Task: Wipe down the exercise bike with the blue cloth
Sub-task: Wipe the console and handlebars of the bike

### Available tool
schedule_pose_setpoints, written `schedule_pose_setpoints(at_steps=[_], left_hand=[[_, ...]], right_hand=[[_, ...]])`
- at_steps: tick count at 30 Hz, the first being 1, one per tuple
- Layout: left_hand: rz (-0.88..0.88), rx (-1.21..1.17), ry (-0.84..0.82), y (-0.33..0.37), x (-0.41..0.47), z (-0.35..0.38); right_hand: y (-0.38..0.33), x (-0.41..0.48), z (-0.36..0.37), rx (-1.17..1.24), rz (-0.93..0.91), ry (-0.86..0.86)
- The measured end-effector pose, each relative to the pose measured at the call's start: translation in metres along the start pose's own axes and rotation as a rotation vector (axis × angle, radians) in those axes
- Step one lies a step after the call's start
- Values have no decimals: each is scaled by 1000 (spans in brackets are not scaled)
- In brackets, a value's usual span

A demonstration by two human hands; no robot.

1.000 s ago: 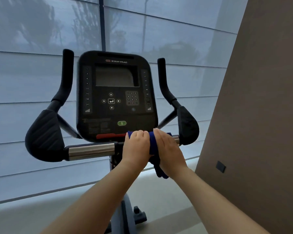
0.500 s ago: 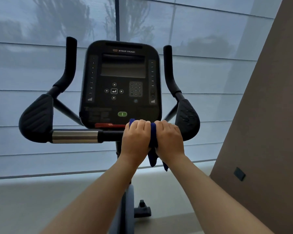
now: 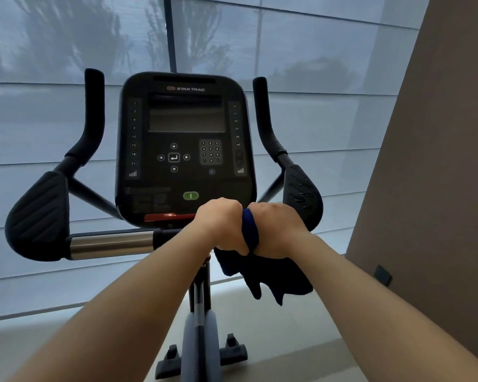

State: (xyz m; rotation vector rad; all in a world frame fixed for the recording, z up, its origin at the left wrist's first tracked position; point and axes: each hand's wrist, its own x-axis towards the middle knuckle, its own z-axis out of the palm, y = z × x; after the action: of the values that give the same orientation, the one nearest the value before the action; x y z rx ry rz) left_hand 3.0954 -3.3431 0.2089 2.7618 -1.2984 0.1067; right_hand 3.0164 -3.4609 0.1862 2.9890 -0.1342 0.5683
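The exercise bike stands before me, its black console (image 3: 186,150) upright between two curved handlebars. A horizontal bar with a chrome sleeve (image 3: 112,244) runs below the console. The blue cloth (image 3: 250,230) is wrapped over the right half of that bar, and its loose ends hang down beneath my hands. My left hand (image 3: 222,224) and my right hand (image 3: 277,230) sit side by side, both curled round the cloth and the bar under it. The bar beneath the hands is hidden.
Black elbow pads sit at the left (image 3: 37,216) and right (image 3: 302,197) ends of the bar. The bike's post and front foot (image 3: 202,351) stand on a pale floor. A brown wall (image 3: 430,188) rises close on the right, and shaded windows lie behind.
Both hands have rolled forward over the bar, knuckles now on top, and more cloth hangs below them. The view has moved closer and tilted down a little.
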Motion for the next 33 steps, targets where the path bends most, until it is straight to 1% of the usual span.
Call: schedule_pose_setpoints(at_steps=[2, 5, 8, 10, 12, 13, 16, 17, 19, 21, 22, 24, 26, 27, 28, 29, 30, 31, 33], left_hand=[[9, 6, 5, -1, 0, 0], [0, 40, 77, 0, -3, 4], [-5, 86, 236, 4, -10, 14], [1, 76, 367, 6, -16, 24], [-5, 53, 448, 9, -20, 31], [-13, 42, 454, 10, -21, 31], [-57, 0, 366, 18, -27, 22], [-72, -27, 326, 20, -30, 17], [-71, -76, 277, 24, -40, 12], [-27, -106, 297, 32, -48, 11], [0, -121, 341, 40, -51, 10], [29, -141, 476, 65, -48, 5], [-3, -196, 646, 94, -37, -5], [-20, -233, 738, 107, -30, -12], [-25, -255, 815, 118, -23, -18], [-15, -237, 842, 127, -18, -21], [0, -183, 803, 132, -13, -20], [-4, -124, 718, 135, -9, -16], [-97, -141, 470, 140, -6, 3]], right_hand=[[-1, -2, 2, 19, -2, 58], [-2, -7, 10, 24, -26, 222], [-7, -12, 21, 8, 0, 423], [-11, -16, 27, 8, 35, 495], [-13, -18, 28, 42, 51, 489], [-13, -19, 26, 63, 48, 460], [-9, -24, 14, 117, -1, 314], [-6, -28, 11, 172, -35, 273], [5, -41, 4, 347, -120, 222], [21, -57, -4, 412, -208, 216], [32, -64, -8, 392, -245, 246], [56, -69, -20, 290, -272, 386], [82, -67, -38, 184, -228, 549], [95, -64, -47, 167, -190, 604], [107, -62, -54, 172, -153, 632], [116, -60, -59, 184, -127, 634], [124, -58, -62, 202, -112, 597], [129, -57, -61, 227, -99, 522], [135, -59, -49, 242, -89, 294]])
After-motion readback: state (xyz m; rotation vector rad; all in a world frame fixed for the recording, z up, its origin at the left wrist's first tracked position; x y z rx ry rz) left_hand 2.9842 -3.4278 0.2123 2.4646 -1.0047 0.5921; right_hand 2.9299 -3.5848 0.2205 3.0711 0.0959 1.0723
